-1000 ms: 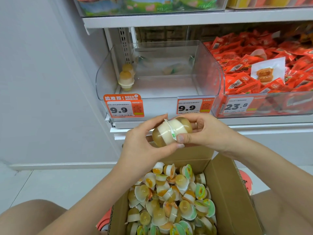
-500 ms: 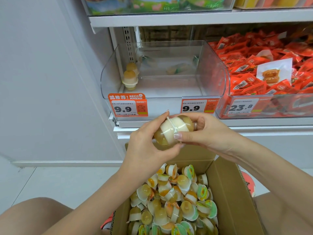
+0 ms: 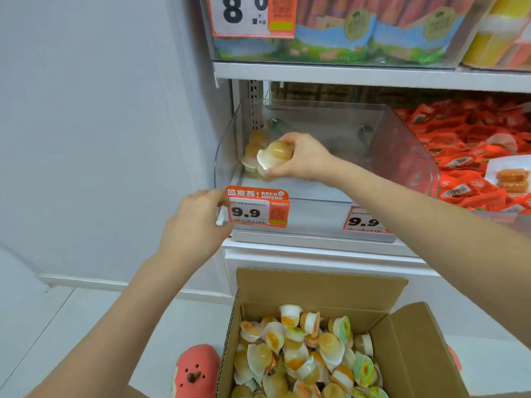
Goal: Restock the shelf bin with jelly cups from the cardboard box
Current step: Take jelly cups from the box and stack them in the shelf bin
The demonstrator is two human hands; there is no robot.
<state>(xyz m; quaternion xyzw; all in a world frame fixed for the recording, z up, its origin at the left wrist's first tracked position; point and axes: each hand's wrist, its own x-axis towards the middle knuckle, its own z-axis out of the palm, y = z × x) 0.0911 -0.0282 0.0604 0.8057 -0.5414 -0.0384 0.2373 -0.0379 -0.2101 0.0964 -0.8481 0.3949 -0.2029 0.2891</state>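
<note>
My right hand (image 3: 301,159) reaches into the clear shelf bin (image 3: 402,147) and grips a pair of yellow jelly cups (image 3: 275,156) near its left side. Just left of them, a small stack of jelly cups (image 3: 253,150) stands against the bin's left wall. My left hand (image 3: 195,222) rests at the bin's front left corner, touching the orange 9.9 price tag (image 3: 258,209); whether its fingers hold anything is hidden. Below, the open cardboard box (image 3: 408,349) holds several loose jelly cups (image 3: 304,357).
A neighbouring bin on the right is full of red snack packets (image 3: 474,156). Packaged goods (image 3: 359,27) fill the shelf above. A second 9.9 tag (image 3: 363,221) hangs at the bin's front. A pink slipper (image 3: 195,372) lies left of the box on the white floor.
Both hands held the jelly cups together above the box. My right hand has since carried them up into the bin, and my left hand has let go and moved to the bin's front corner.
</note>
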